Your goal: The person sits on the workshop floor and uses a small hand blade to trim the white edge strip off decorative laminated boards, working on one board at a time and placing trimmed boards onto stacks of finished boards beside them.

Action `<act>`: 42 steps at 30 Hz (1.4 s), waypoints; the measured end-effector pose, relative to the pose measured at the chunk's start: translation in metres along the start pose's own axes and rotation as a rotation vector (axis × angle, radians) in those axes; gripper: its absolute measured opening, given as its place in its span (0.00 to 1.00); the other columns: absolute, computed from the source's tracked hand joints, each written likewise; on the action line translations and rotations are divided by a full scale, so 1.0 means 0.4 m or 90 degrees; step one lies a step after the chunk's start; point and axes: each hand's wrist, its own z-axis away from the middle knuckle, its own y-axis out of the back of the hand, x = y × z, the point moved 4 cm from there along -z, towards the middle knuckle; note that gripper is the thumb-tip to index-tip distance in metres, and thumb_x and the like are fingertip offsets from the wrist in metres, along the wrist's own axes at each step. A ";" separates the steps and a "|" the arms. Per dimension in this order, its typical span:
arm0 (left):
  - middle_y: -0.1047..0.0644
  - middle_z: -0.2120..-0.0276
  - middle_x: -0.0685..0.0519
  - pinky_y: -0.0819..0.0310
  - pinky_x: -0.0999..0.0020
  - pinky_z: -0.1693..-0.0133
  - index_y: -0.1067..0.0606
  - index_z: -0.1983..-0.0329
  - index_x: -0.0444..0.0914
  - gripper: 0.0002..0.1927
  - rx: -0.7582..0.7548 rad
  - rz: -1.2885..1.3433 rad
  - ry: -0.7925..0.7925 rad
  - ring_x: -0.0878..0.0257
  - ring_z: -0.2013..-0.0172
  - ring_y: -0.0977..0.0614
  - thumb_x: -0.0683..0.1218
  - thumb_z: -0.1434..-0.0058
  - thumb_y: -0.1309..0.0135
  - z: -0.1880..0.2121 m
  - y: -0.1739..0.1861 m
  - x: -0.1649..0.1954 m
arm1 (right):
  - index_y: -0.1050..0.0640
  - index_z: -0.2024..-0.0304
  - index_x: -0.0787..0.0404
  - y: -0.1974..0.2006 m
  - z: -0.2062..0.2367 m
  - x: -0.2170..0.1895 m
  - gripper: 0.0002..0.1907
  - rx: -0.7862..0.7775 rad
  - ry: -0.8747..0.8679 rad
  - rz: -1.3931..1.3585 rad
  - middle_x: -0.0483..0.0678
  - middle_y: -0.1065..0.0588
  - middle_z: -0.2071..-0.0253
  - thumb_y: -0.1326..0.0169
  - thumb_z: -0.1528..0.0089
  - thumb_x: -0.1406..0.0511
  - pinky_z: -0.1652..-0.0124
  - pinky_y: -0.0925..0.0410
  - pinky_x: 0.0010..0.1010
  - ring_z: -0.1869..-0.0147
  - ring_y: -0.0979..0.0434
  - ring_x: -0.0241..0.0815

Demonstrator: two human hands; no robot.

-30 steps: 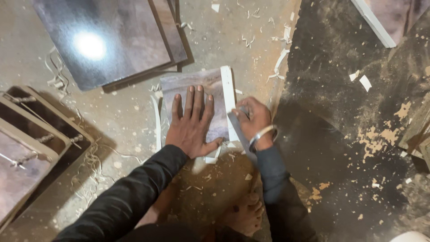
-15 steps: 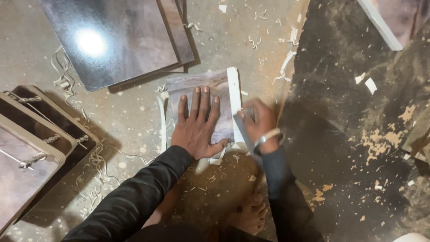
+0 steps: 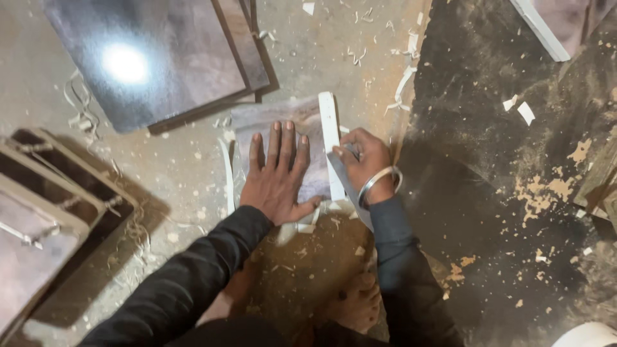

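Note:
A small brown laminated panel [image 3: 302, 115] lies flat on the dusty floor, with a white edge strip [image 3: 329, 138] along its right side. My left hand [image 3: 277, 177] presses flat on the panel, fingers spread. My right hand [image 3: 365, 164], with a metal bangle on the wrist, grips a flat grey metal tool [image 3: 347, 180] held against the white strip's edge.
A large glossy dark sheet [image 3: 141, 58] lies at the upper left over another board. Stacked framed panels [image 3: 45, 212] sit at the left. White shavings and sawdust [image 3: 546, 186] litter the floor. A white-edged board [image 3: 540, 26] lies top right. My bare foot [image 3: 357, 302] is below.
The view has shifted a little. My right hand with the tool has moved slightly along the white strip. My left hand stays pressed on the panel.

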 end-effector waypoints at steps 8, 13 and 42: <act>0.51 0.25 0.31 0.68 0.33 0.31 0.46 0.25 0.32 0.55 -0.058 -0.037 -0.096 0.36 0.25 0.53 0.76 0.42 0.61 -0.004 0.019 0.000 | 0.25 0.61 0.64 -0.002 0.115 0.028 0.07 0.028 0.052 -0.070 0.51 0.23 0.67 0.40 0.40 0.72 0.62 0.30 0.32 0.63 0.22 0.40; 0.50 0.26 0.31 0.66 0.34 0.31 0.46 0.25 0.32 0.55 -0.071 -0.037 -0.113 0.37 0.25 0.52 0.75 0.43 0.61 0.002 0.020 0.003 | 0.22 0.57 0.65 -0.027 0.191 0.034 0.07 0.131 0.085 -0.094 0.51 0.22 0.61 0.43 0.38 0.74 0.56 0.29 0.29 0.56 0.21 0.37; 0.50 0.27 0.28 0.67 0.26 0.33 0.44 0.28 0.29 0.57 -0.057 -0.060 -0.093 0.35 0.26 0.52 0.75 0.46 0.59 -0.023 0.033 0.020 | 0.28 0.43 0.56 0.040 -0.069 -0.082 0.26 0.009 0.183 -0.134 0.47 0.22 0.61 0.38 0.43 0.73 0.65 0.31 0.25 0.64 0.26 0.30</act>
